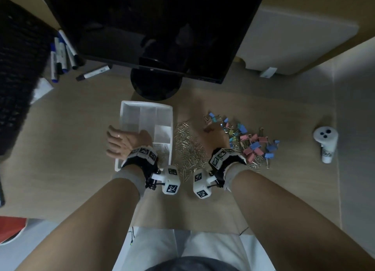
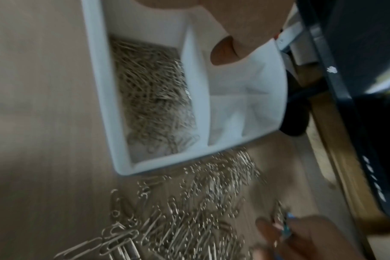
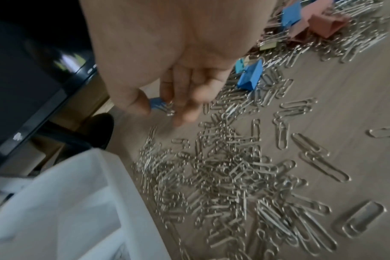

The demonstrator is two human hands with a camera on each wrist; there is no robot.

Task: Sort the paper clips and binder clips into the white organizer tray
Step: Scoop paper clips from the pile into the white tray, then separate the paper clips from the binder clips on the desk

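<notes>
Taking the tray (image 1: 125,116) as the landmark on the counter (image 1: 71,149): well to its left and farther back lie several markers (image 1: 60,55) beside a dark keyboard (image 1: 16,77). The left hand (image 1: 123,141) rests on the tray's left rim with fingers fairly straight, gripping nothing. The tray's near compartment holds a heap of paper clips (image 2: 154,95); the far compartments show only white walls. Behind the tray stands a monitor (image 1: 154,33) on a round base. Just right of the tray, touching its wall, a loose pile of paper clips (image 1: 188,147) spreads over the counter. Over that pile's far edge the right hand (image 1: 216,137) has its grip closed on a blue binder clip (image 3: 157,103), pinched between thumb and fingers. Farther right sits a pile of binder clips (image 1: 249,140), and well beyond it a white controller (image 1: 325,142).
</notes>
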